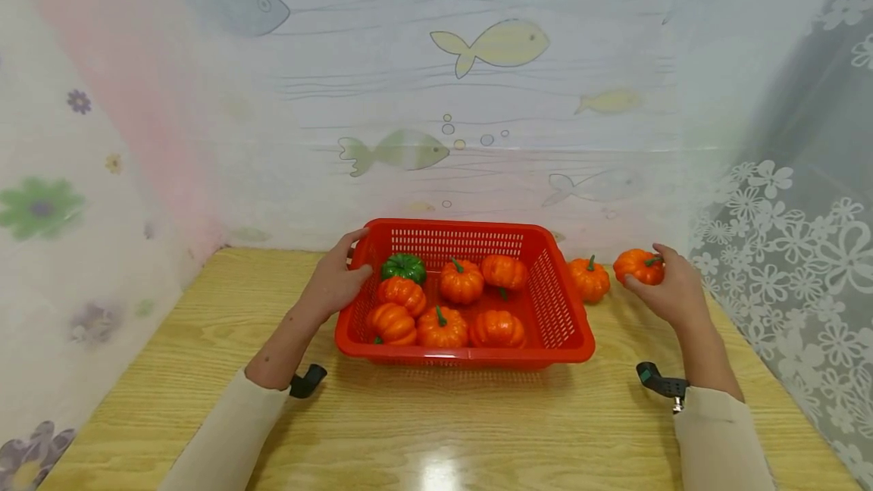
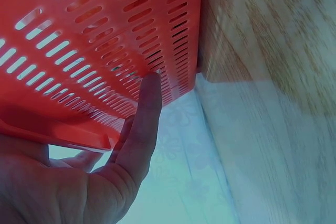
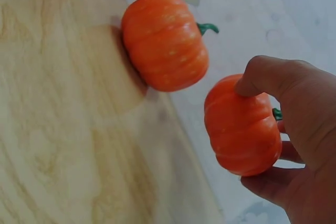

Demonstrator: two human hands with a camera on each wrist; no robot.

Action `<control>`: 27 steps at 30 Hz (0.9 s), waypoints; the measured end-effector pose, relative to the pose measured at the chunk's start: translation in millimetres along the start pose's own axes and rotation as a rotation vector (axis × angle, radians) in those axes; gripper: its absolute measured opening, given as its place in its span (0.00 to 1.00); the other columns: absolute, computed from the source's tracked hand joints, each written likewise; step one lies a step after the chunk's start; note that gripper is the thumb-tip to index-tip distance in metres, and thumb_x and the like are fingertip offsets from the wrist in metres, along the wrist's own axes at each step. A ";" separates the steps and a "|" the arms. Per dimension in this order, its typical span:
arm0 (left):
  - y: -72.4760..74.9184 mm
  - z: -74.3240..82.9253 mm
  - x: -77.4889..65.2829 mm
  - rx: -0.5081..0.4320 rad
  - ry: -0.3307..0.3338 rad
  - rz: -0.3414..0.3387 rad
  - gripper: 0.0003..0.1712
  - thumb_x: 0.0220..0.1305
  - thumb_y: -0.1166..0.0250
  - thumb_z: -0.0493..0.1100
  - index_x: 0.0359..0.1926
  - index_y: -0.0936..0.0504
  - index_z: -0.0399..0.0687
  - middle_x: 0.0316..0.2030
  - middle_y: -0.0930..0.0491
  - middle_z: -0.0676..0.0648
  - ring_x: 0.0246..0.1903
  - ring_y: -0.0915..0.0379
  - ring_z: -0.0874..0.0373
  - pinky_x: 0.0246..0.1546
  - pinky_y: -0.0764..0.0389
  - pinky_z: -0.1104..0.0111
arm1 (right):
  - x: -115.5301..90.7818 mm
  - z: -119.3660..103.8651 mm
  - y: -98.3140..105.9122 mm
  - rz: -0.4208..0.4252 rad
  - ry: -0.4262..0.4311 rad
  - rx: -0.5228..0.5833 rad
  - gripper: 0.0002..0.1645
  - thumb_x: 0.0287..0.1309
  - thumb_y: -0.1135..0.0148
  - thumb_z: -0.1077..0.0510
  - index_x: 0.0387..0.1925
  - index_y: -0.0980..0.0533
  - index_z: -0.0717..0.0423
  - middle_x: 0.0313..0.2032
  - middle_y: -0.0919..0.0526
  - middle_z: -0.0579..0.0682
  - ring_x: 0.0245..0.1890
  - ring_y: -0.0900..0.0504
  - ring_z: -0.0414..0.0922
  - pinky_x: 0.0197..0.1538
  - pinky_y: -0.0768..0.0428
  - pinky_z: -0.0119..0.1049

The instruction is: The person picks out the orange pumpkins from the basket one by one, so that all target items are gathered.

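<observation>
A red plastic basket point(image 1: 464, 354) with slotted walls holds several small orange toy pumpkins point(image 1: 461, 282) and a green one point(image 1: 404, 267). My left hand point(image 1: 337, 279) grips its left rim; in the left wrist view a finger point(image 2: 149, 93) lies against the slotted outer wall. To the basket's right, my right hand point(image 1: 675, 286) holds an orange pumpkin point(image 1: 634, 267) with a green stem, thumb on one side and fingers on the other. Between that pumpkin and the basket stands another orange pumpkin point(image 1: 588, 280), upright on the table.
The wood-grain table point(image 1: 443, 423) ends at the back against a wall covering point(image 1: 327, 135) printed with fish. A flowered covering point(image 1: 784, 248) hangs along the right side. Black wrist mounts point(image 1: 661, 383) stick out inward from both forearms.
</observation>
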State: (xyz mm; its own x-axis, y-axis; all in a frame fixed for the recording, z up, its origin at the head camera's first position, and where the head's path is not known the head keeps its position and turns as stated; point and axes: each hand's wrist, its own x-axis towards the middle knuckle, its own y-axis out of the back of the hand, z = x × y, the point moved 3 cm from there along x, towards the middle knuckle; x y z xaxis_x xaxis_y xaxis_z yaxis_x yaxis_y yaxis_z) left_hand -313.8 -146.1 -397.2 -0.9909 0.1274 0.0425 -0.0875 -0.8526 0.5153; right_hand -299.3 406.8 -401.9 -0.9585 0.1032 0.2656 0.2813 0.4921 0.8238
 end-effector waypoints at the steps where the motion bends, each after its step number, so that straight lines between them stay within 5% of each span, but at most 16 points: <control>1: 0.1 0.0 0.1 -0.002 0.001 -0.001 0.39 0.76 0.45 0.39 0.84 0.44 0.52 0.64 0.27 0.34 0.55 0.23 0.40 0.50 0.12 0.49 | -0.1 2.0 -2.0 0.003 -0.008 0.009 0.50 0.68 0.33 0.48 0.75 0.43 0.77 0.66 0.34 0.83 0.62 0.31 0.77 0.62 0.27 0.74; 11: 0.4 -1.8 0.7 0.014 -0.008 0.008 0.39 0.76 0.45 0.40 0.84 0.43 0.52 0.63 0.27 0.35 0.55 0.23 0.40 0.50 0.12 0.50 | -3.1 11.0 -17.1 0.032 -0.039 0.049 0.47 0.66 0.33 0.49 0.71 0.39 0.79 0.64 0.41 0.81 0.58 0.34 0.75 0.62 0.27 0.73; 27: -0.2 -1.3 0.2 -0.002 -0.003 0.001 0.39 0.76 0.45 0.40 0.84 0.43 0.53 0.63 0.27 0.35 0.55 0.22 0.40 0.49 0.11 0.49 | -1.4 18.2 -25.3 0.004 -0.061 0.073 0.48 0.69 0.34 0.51 0.73 0.43 0.81 0.66 0.34 0.79 0.65 0.34 0.74 0.66 0.30 0.72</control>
State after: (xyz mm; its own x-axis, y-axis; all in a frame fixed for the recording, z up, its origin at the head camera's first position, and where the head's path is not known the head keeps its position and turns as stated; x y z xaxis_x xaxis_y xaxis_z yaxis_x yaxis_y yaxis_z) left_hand -314.2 -146.6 -398.3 -0.9907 0.1279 0.0462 -0.0862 -0.8536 0.5138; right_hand -305.8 410.0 -432.2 -0.9590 0.1572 0.2360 0.2834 0.5531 0.7834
